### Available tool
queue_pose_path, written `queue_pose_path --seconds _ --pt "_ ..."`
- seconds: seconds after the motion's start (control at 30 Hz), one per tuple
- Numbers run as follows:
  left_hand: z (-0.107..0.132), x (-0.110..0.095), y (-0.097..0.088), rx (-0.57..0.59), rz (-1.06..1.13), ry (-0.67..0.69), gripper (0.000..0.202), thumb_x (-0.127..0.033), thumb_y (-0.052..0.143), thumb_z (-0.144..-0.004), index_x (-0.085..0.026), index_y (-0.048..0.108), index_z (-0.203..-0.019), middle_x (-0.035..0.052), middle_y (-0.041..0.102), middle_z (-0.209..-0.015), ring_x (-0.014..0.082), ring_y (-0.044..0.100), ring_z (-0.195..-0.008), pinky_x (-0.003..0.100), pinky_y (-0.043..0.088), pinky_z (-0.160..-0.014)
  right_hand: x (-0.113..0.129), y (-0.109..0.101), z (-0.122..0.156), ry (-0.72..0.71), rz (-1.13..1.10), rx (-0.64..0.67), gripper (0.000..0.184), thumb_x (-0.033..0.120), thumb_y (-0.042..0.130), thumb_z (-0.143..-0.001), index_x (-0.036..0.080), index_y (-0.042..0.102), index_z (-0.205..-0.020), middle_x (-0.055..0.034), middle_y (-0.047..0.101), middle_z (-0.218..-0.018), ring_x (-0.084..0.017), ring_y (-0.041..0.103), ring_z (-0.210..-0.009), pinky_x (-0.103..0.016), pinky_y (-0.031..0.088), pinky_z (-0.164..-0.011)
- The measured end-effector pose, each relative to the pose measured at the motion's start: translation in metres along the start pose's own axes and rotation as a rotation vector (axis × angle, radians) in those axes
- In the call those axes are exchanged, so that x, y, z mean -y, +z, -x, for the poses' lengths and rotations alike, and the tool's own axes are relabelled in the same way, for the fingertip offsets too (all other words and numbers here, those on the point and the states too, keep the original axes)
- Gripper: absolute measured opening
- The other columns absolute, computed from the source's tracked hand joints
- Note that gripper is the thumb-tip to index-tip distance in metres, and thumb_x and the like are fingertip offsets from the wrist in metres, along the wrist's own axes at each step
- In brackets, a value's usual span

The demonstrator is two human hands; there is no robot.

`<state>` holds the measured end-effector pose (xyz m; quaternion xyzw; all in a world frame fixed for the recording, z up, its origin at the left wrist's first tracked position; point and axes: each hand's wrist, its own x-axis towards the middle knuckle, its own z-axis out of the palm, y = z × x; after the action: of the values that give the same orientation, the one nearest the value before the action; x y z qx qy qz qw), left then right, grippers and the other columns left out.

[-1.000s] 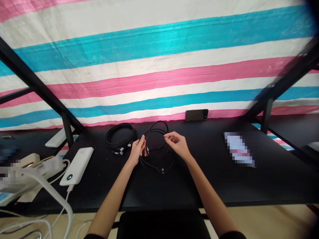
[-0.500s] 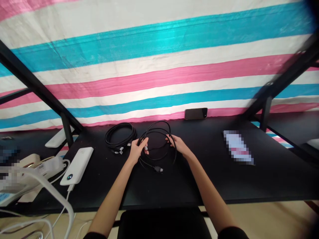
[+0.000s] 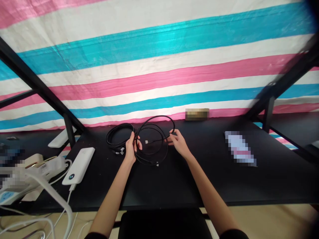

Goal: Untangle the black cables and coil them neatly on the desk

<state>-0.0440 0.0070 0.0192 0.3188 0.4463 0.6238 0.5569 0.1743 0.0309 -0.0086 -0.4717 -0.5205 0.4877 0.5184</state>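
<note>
A black cable (image 3: 161, 116) lies in loose loops between my two hands over the black table. My left hand (image 3: 131, 146) is closed round the left side of the loops. On the right side, my right hand (image 3: 177, 142) pinches the cable between thumb and fingers. One metal-tipped plug (image 3: 146, 141) shows inside the loops, and another plug (image 3: 157, 164) hangs at their lower edge. Just left of my left hand, a second black cable (image 3: 109, 135) rests coiled on the table, its light-tipped plugs (image 3: 122, 151) beside it.
At the left lies a white power bank (image 3: 79, 166) with a white cord, near a power strip (image 3: 53, 166). A blurred object (image 3: 196, 114) leans at the back and a blurred packet (image 3: 240, 149) lies right. Black frame bars (image 3: 47, 88) slant beside a striped sheet (image 3: 159, 76).
The loops have spread wider, and their top has risen. My left hand has shifted slightly left and turned; my right hand has moved slightly up. The lower plug has swung left and up.
</note>
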Motion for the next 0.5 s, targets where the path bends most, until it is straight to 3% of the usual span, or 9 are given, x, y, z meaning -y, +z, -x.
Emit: queue_pose_path --seconds 0.13,0.33,0.5 --pt "0.000 -0.003 0.000 -0.017 0.023 -0.032 0.043 -0.056 0.058 -0.072 -0.015 0.058 -0.059 -0.0065 0.034 -0.027 0.0063 0.038 -0.026 0.019 0.020 -0.032 -0.002 -0.008 -0.004 -0.106 0.063 -0.211 0.033 0.052 0.049 -0.080 0.022 0.041 -0.090 -0.0057 0.066 -0.086 -0.017 0.067 -0.065 -0.022 0.050 -0.048" --pt "-0.002 -0.004 -0.002 -0.018 0.097 -0.027 0.034 -0.046 0.061 -0.073 -0.015 0.061 -0.059 -0.0063 0.034 -0.029 0.0105 0.054 -0.044 0.018 0.041 -0.051 0.010 -0.013 -0.001 -0.258 0.006 -0.459 0.028 0.046 0.047 -0.083 0.021 0.041 -0.094 -0.0068 0.066 -0.094 -0.014 0.066 -0.061 -0.024 0.053 -0.049" --pt "-0.005 -0.011 -0.005 0.038 0.265 -0.036 0.026 -0.036 0.065 -0.071 -0.017 0.055 -0.056 -0.0063 0.034 -0.034 0.0131 0.060 -0.059 0.018 0.041 -0.052 0.018 -0.018 -0.001 -0.328 -0.104 -0.624 0.024 0.044 0.044 -0.086 0.022 0.034 -0.090 -0.0061 0.067 -0.094 -0.007 0.057 -0.042 -0.017 0.042 -0.036"
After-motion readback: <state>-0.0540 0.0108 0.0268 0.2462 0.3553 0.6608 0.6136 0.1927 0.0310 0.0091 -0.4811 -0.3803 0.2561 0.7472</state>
